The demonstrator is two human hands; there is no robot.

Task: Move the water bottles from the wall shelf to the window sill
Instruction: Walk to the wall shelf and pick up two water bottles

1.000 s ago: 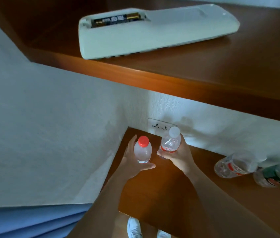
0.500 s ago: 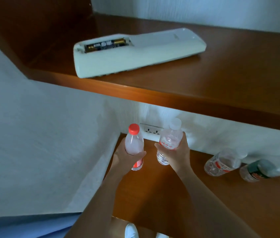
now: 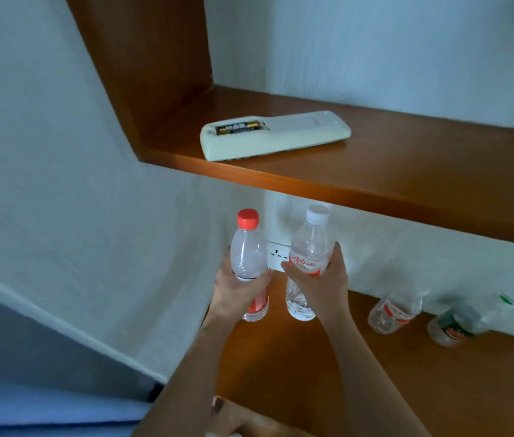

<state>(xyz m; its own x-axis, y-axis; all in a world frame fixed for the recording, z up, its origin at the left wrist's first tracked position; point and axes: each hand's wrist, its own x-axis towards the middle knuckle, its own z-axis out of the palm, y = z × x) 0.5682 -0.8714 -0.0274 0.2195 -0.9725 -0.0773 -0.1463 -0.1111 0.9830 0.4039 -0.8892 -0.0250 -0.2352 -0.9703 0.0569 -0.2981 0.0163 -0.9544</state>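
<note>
My left hand [image 3: 237,291] grips a clear water bottle with a red cap [image 3: 247,253], held upright above the lower wooden shelf [image 3: 328,373]. Beside it, my right hand [image 3: 323,287] grips a clear bottle with a white cap [image 3: 309,244] and a red-printed label, also upright and lifted off the shelf. Two more bottles lie on their sides at the back of the lower shelf to the right: one with a red label [image 3: 395,310] and one with a dark green label [image 3: 467,320]. No window sill is in view.
The upper wooden shelf [image 3: 407,181] overhangs the bottles and carries a white remote control [image 3: 276,135] lying face down with its battery bay open. A white wall socket [image 3: 278,255] sits behind the held bottles. A white wall closes the left side.
Both hands have lifted their bottles higher off the lower shelf. My view has pulled back and tilted up, so the upper shelf and remote look farther away.
</note>
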